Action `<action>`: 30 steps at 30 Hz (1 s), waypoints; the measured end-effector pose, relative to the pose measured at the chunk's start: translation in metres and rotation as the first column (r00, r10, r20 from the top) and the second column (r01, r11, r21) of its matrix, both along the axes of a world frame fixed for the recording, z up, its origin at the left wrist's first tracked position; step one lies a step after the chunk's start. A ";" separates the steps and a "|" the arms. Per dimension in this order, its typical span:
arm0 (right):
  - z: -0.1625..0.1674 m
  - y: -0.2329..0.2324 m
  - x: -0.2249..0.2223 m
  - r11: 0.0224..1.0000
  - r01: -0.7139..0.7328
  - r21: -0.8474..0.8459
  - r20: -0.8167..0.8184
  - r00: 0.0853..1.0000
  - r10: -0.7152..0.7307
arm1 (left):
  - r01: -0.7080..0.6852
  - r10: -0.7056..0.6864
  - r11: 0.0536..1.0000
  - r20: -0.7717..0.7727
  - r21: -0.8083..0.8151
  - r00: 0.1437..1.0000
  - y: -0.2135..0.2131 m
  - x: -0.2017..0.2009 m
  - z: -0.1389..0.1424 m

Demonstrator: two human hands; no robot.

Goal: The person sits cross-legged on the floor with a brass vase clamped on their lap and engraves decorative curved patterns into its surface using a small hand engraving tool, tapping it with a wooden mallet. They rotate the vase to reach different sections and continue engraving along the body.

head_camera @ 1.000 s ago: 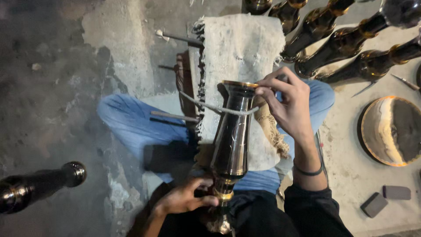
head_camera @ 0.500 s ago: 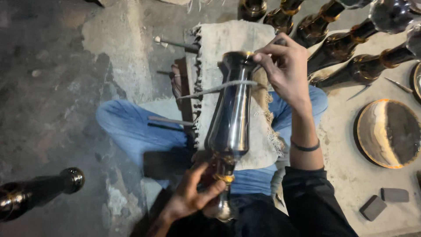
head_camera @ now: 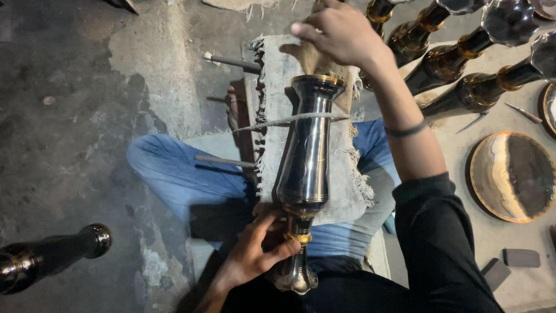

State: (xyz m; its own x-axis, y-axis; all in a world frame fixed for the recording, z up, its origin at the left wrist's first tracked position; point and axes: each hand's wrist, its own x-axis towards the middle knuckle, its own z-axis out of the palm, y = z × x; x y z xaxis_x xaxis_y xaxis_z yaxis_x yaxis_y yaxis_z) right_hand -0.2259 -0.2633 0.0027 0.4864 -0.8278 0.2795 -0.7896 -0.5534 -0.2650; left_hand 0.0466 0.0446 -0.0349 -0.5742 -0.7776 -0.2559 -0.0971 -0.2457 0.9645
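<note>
Left hand [head_camera: 255,252] at six o'clock grips the dark metal vase [head_camera: 307,168] by its stem. Right hand [head_camera: 339,35], at twelve, pinches burlap [head_camera: 341,174]; its fingertips are hidden.

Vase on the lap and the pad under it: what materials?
Vase: likely metal, polished dark mirror finish with brass-coloured bands at rim and stem; it reflects light sharply. Pad: coarse woven cloth, probably burlap, grey-beige, with frayed edges. The cord across the vase looks like twisted fibre.
</note>
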 end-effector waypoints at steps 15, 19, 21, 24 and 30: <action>-0.018 -0.011 0.059 0.977 -0.212 0.012 -0.050 0.976 0.212 | -0.017 0.030 0.990 -0.090 0.142 0.995 0.030 -0.004 -0.047; -0.011 0.006 0.067 0.956 -0.271 0.108 -0.040 0.960 0.277 | -0.034 0.059 0.988 -0.168 0.152 0.984 0.048 -0.019 -0.050; -0.008 0.021 0.068 0.952 -0.280 0.123 -0.036 0.957 0.287 | -0.017 0.055 0.982 -0.200 0.187 0.978 0.052 -0.022 -0.048; -0.001 0.039 0.070 0.958 -0.273 0.087 -0.002 0.962 0.274 | 0.046 -0.007 0.971 -0.166 0.235 0.986 0.052 -0.020 -0.043; 0.026 0.071 0.041 0.987 -0.093 -0.133 0.240 0.963 0.123 | 0.206 -0.193 0.973 -0.120 0.107 0.974 0.026 0.000 -0.022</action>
